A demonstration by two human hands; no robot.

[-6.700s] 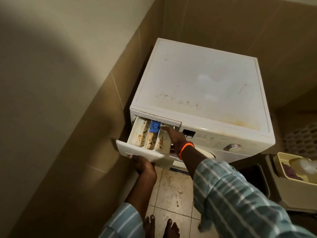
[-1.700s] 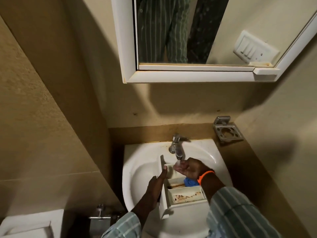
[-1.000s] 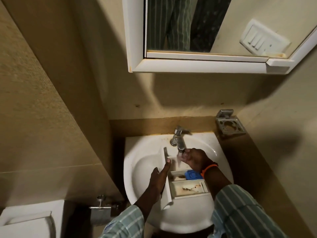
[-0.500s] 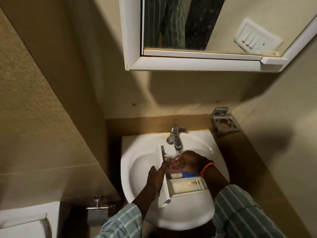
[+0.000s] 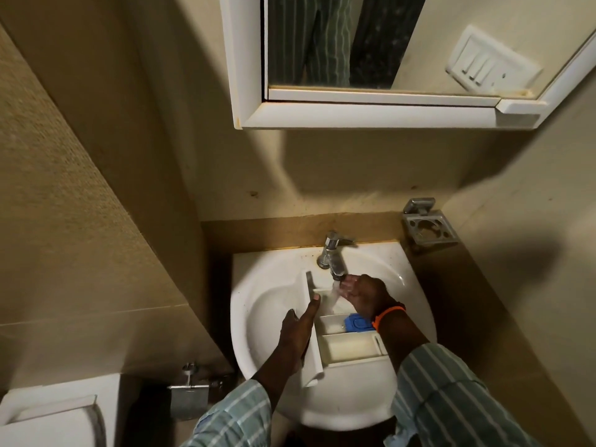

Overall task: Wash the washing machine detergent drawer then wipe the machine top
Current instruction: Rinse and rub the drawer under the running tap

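Drawer: the white detergent drawer [image 5: 350, 346] lies in the white sink [image 5: 261, 317], under the tap [image 5: 333, 259].
Left grip: the left hand [image 5: 298, 324] lies flat along the drawer's long front panel. Its fingers are straight and the thumb points up along the panel. It grips nothing; it just leans on the panel.
Right grip: the right hand [image 5: 362, 293] is at the far end of the drawer, right under the tap's spout. Its fingers are bent in the running water [image 5: 334, 293]. I cannot tell if they hold anything.
Blue part: a blue piece [image 5: 356, 322] sits in the middle of the drawer, just by the right wrist.
Wrist band: an orange band [image 5: 385, 314] is on the right wrist.
Near box: the drawer box nearest the person looks pale and mostly clean.
Above the grips: a mirror cabinet [image 5: 371, 114] hangs on the wall.
Right of the right grip: a metal holder [image 5: 429, 227] is on the wall.
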